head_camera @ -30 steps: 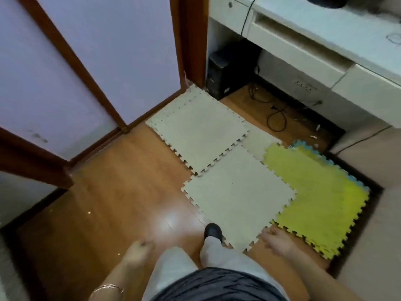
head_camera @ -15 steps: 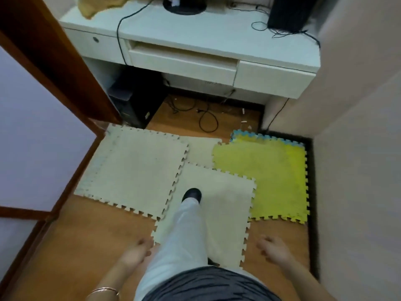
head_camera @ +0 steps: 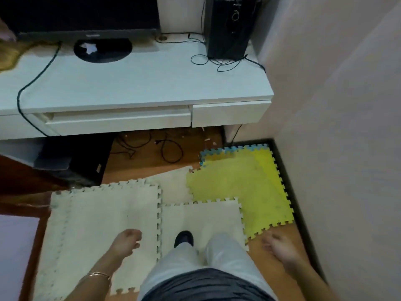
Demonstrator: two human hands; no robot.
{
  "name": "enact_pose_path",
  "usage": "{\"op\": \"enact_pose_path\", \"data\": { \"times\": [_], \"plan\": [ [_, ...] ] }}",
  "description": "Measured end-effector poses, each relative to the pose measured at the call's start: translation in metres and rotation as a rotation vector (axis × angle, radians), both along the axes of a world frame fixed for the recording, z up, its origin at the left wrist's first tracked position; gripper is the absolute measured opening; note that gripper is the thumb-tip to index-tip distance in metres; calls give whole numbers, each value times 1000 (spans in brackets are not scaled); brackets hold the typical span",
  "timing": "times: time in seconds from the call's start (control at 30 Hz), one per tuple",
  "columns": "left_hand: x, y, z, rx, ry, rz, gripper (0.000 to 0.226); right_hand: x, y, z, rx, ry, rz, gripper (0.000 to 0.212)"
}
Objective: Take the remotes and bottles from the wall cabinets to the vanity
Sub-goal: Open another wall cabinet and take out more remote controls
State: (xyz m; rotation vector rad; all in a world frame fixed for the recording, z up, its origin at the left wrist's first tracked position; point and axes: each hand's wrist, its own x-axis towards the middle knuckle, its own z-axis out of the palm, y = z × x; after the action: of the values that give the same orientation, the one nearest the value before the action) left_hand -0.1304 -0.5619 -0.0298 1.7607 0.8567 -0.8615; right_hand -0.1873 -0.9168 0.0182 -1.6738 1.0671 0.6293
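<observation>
Both left hand (head_camera: 125,242) and right hand (head_camera: 280,248) hang empty, fingers (head_camera: 136,234) seemingly loose through blur, apart from the vanity (head_camera: 152,83) ahead.

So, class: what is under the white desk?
Under the desk stand a black computer case at the left and loose cables on the wood floor, with small white scraps. The space further back is hidden by the drawers.

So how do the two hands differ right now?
The left hand hangs over the cream foam mat, the right hand over bare wooden floor. The left hand's fingers curl loosely and show sharply; the right hand is motion-blurred, fingers straighter. A gold bangle circles the left wrist; none shows on the right. Both hold nothing.
</observation>
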Motion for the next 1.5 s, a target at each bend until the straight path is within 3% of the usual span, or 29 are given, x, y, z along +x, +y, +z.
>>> {"op": "enact_pose_path", "data": {
  "times": [0.2,0.33,0.5,0.63,0.8,0.9,1.0,1.1,1.23,1.37,1.5],
  "plan": [
    [93,-43,7,-45,-80,-108,14,43,-23,-14,12,-16,-162,21],
    [122,-66,-1,-54,-12,-147,13,69,-41,-28,26,46,-151,10],
    [141,-81,-14,-23,119,-5,13,103,-97,-52,-64,154,-147,11],
    [157,-111,-5,-13,194,49,10,151,-133,-43,20,219,-148,9],
    [206,-161,13,-56,107,65,19,225,-165,-22,77,163,-33,11],
    [235,-173,21,-55,24,45,7,259,-174,-15,67,52,7,9],
    [263,-177,29,-39,-59,-24,17,291,-179,-8,64,-16,51,20],
    [302,-183,45,-7,-200,-141,20,329,-174,6,-4,-112,122,24],
    [380,-200,108,-59,-498,-186,13,403,-161,67,-46,-428,205,25],
    [450,-216,215,-108,-898,-259,16,481,-140,182,-56,-879,310,22],
    [493,-222,335,-111,-1401,-294,15,528,-119,308,-227,-1319,441,28]
  ]
}}
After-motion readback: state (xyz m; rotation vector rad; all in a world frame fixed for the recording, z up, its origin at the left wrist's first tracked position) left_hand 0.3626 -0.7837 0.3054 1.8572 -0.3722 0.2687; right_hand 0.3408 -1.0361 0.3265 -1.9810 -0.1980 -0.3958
